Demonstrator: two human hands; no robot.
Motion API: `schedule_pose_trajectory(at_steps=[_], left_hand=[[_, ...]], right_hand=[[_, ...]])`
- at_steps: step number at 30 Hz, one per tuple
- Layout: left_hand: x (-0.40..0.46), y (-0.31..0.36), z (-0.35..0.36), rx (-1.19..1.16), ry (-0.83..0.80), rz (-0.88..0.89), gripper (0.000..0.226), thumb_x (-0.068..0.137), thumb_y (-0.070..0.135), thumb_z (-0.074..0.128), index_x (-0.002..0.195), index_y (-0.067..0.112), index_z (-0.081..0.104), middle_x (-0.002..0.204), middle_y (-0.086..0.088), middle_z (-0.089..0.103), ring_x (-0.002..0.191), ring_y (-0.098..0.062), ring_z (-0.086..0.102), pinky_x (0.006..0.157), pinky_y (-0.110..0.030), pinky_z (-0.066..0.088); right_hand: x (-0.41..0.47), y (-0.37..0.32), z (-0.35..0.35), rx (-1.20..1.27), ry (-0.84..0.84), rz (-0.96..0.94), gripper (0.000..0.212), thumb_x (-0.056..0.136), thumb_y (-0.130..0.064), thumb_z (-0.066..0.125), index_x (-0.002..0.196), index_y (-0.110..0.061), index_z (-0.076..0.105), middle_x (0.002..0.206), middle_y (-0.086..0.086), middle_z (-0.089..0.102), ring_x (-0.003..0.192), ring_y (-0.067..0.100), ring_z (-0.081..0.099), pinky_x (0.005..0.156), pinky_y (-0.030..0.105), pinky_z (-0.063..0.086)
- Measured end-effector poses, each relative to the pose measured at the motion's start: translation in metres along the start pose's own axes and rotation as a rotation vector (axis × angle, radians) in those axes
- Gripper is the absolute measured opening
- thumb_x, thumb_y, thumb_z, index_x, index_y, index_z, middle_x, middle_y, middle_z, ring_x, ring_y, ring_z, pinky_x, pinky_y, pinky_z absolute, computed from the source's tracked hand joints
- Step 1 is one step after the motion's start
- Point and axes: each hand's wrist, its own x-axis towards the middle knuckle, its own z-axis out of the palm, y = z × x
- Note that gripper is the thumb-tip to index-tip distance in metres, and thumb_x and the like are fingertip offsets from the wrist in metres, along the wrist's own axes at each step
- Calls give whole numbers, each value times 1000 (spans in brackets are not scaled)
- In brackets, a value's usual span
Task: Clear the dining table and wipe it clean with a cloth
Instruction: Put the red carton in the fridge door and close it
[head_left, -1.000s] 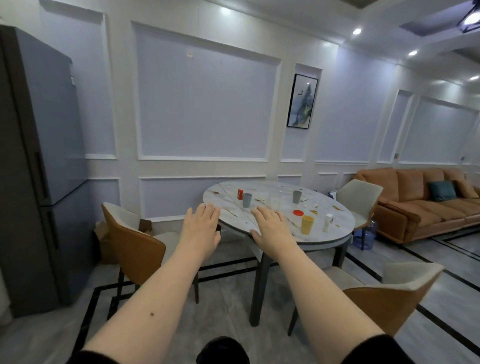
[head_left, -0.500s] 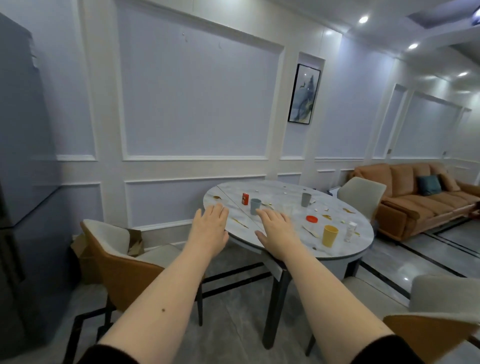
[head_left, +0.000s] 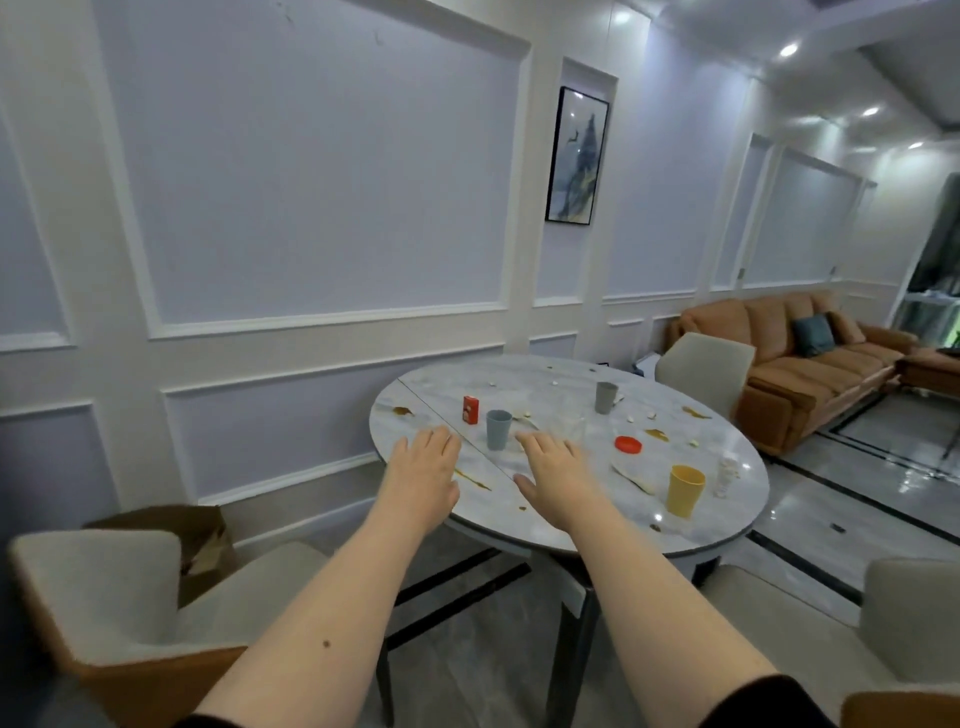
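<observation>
Dining table (head_left: 597, 499) — marble, stained, strewn with cups and crumbs; left hand (head_left: 423, 475) and right hand (head_left: 553, 480) outstretched, fingers straight, empty — panelled walls behind.

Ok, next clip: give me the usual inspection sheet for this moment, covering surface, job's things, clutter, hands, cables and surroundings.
Surface: round marble-look table, brown spills and pale crumbs across it.
Job's things: blue-grey cup, grey cup, yellow cup, all upright; red box; red lid; small white bottle; no cloth seen.
Clutter: clear glass, hard to make out.
Hands: left hand and right hand both open, palms down, holding nothing, stretched out towards the table's near side.
Cables: nothing seen.
Surroundings: three chairs around the table, nearest at left; cardboard box by the wall; orange sofa; framed picture.
</observation>
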Motion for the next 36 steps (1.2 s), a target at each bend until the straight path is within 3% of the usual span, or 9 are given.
schedule_pose_trajectory(at_steps=[20,30,36], left_hand=[[267,-111,181,-230,-96,38,55,95,35,44,142,14,25,138,-3,38,126,-21,40,99,-34,40],[394,-115,266,-237,-203,16,55,93,35,46,140,15,27,136,-3,39,124,-22,41,99,-36,41],[485,-111,325,-258,-250,-15,50,92,34,48,135,15,32,131,-3,42,120,-23,42,92,-35,43]], right_hand=[[281,29,118,26,-108,118,55,95,-31,48,144,-20,25,144,3,39,131,23,40,108,36,32],[398,84,171,107,-182,181,43,95,-25,46,137,-20,36,142,1,43,127,21,42,104,32,30],[490,131,221,160,-222,197,53,97,-31,44,145,-17,27,146,4,37,131,24,37,107,33,28]])
